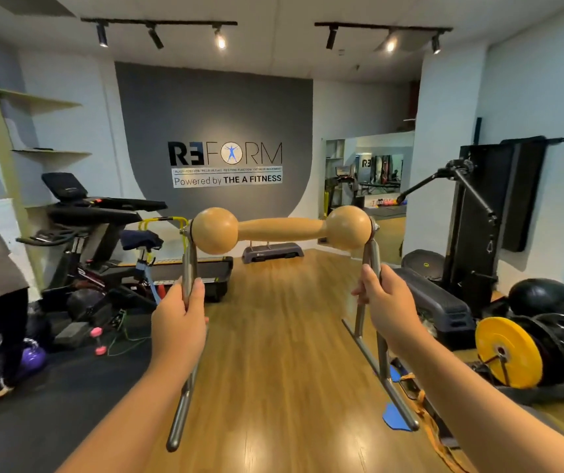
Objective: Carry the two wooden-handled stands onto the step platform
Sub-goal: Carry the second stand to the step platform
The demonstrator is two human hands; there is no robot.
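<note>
Wooden-handled stand (280,228) held aloft over the wood floor (273,336). Left hand (178,319) grips its left metal leg, right hand (388,302) its right leg. Step platform (272,251) far ahead by the wall.

A wooden floor (284,336) runs down the middle, with a dark mat (52,404) along its near left. On the wood at the far end stands a grey step platform (272,252). On the left stand a treadmill (185,268) and an exercise bike (79,254); a pink dumbbell (99,341) lies on the mat. On the right sit another step platform (437,302) and a yellow weight plate (509,353).
</note>
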